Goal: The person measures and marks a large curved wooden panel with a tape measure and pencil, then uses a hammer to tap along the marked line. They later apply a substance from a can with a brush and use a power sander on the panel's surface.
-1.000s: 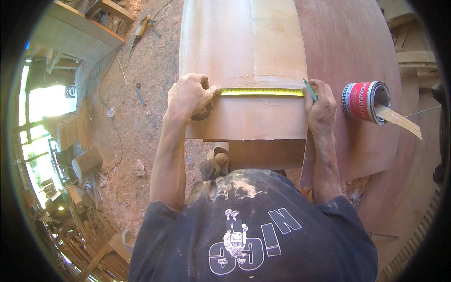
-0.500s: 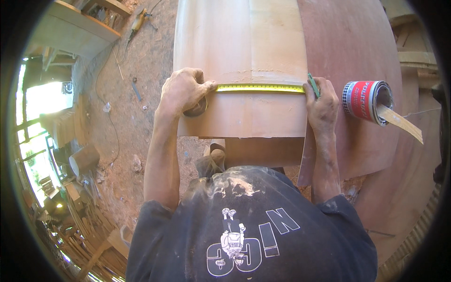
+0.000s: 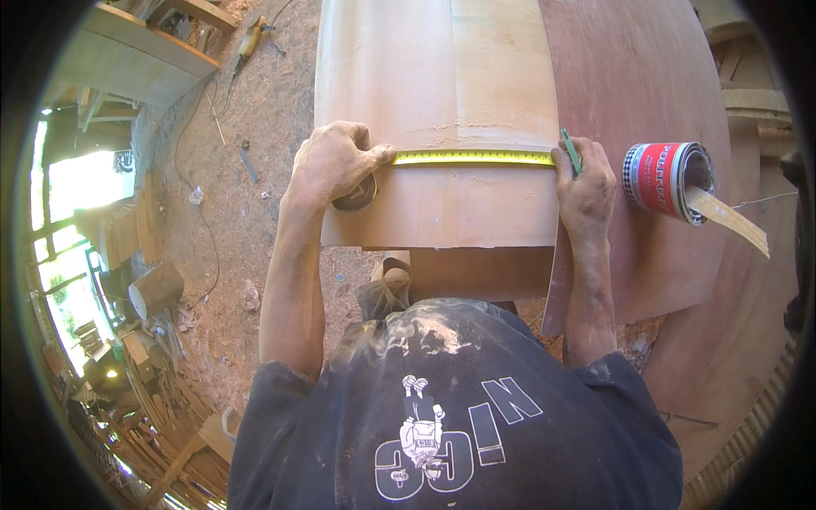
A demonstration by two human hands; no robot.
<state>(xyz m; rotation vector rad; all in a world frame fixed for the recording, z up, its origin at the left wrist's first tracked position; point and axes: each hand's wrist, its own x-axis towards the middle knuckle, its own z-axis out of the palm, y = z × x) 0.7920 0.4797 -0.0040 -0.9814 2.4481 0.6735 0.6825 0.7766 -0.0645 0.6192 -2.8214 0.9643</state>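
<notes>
A yellow tape measure is stretched across a pale wooden panel, from near the left edge to the right edge. My left hand is closed round its case, which mostly hides behind the fingers and palm at the panel's left edge. At the right edge, my right hand is closed with a green pencil sticking up between thumb and fingers. Its thumb lies at the tape's far end; whether it grips the tape's tip I cannot tell. Loose shavings lie on the panel just beyond the tape.
Right of my right hand, an open red and white can with a flat wooden stick in it lies on a reddish-brown board. A corded power tool rests on the dusty floor at the far left. Wood scraps pile up at lower left.
Both hands keep their hold, with the tape still stretched across the panel. The pencil and right hand have shifted very slightly to the right; the whole view has moved a little too.
</notes>
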